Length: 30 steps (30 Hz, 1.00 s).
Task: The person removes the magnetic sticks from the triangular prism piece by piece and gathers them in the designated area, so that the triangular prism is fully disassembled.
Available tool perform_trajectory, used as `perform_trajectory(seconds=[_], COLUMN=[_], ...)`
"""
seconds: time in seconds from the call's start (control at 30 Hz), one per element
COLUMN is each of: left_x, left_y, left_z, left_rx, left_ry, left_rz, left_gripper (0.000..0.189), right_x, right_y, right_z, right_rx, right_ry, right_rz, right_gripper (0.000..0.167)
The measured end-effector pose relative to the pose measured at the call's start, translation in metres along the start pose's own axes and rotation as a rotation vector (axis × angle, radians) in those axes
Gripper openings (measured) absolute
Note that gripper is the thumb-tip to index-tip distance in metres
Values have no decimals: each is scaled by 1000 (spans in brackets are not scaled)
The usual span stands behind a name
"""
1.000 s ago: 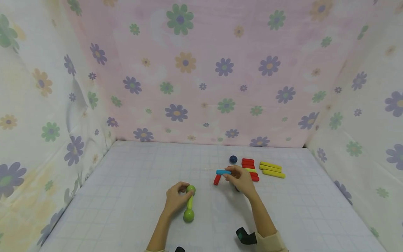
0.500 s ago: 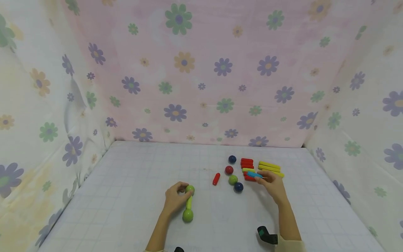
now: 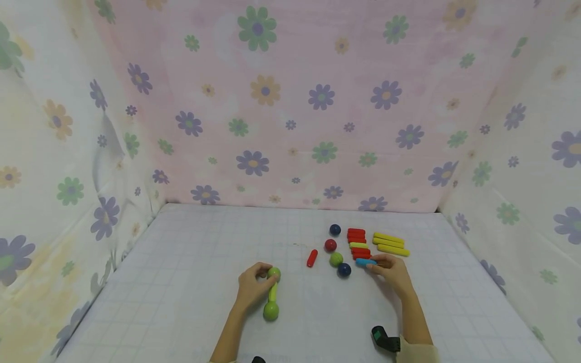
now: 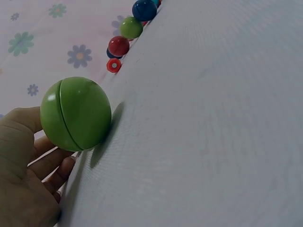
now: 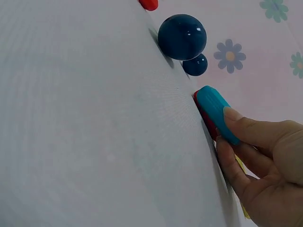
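Note:
My right hand [image 3: 394,275] pinches a short blue stick [image 3: 365,262] between thumb and fingers, at the near end of a row of red sticks [image 3: 361,251]. In the right wrist view the blue stick [image 5: 214,111] lies over part of a red one. My left hand [image 3: 256,285] holds the far ball of a piece made of two green balls [image 3: 271,310] joined by a yellow-green stick [image 3: 273,293]. One green ball [image 4: 78,113] fills much of the left wrist view and hides some of the fingers and the joining stick.
Left of the row are a red ball [image 3: 330,245], a green ball [image 3: 336,259] and two dark blue balls [image 3: 344,270]. A lone red stick [image 3: 312,258] lies further left. Yellow sticks [image 3: 391,244] lie to the right, and a pale yellow-green stick [image 3: 358,245] sits within the row.
My right hand has carried the blue stick rightward from above the lone red stick, then down toward me to the near end of the row. The left hand has stayed in place.

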State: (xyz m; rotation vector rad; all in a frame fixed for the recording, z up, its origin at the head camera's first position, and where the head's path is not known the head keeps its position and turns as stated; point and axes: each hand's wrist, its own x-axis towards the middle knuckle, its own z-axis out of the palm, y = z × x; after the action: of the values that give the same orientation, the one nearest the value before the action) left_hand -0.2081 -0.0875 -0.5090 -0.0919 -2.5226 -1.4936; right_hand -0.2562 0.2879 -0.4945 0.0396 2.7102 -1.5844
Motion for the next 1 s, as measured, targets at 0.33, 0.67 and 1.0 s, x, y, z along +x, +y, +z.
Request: perform_trajectory(seconds=[0.33, 0.67, 1.0], left_x=[1, 1, 1], left_y=[-2, 2, 3], left_z=[1, 0, -1], left_rx=[-1, -13, -5], left_ry=[3, -12, -12], left_rz=[3, -19, -27], left_gripper=[27, 28, 28], right_x=[-3, -4, -4], right_y=[-3, -11, -51], right_z=[0, 2, 29], right_rx=[-107, -164, -122], right_ry=[7, 48, 240], right_rz=[48, 73, -180], right_gripper=[38, 36, 30])
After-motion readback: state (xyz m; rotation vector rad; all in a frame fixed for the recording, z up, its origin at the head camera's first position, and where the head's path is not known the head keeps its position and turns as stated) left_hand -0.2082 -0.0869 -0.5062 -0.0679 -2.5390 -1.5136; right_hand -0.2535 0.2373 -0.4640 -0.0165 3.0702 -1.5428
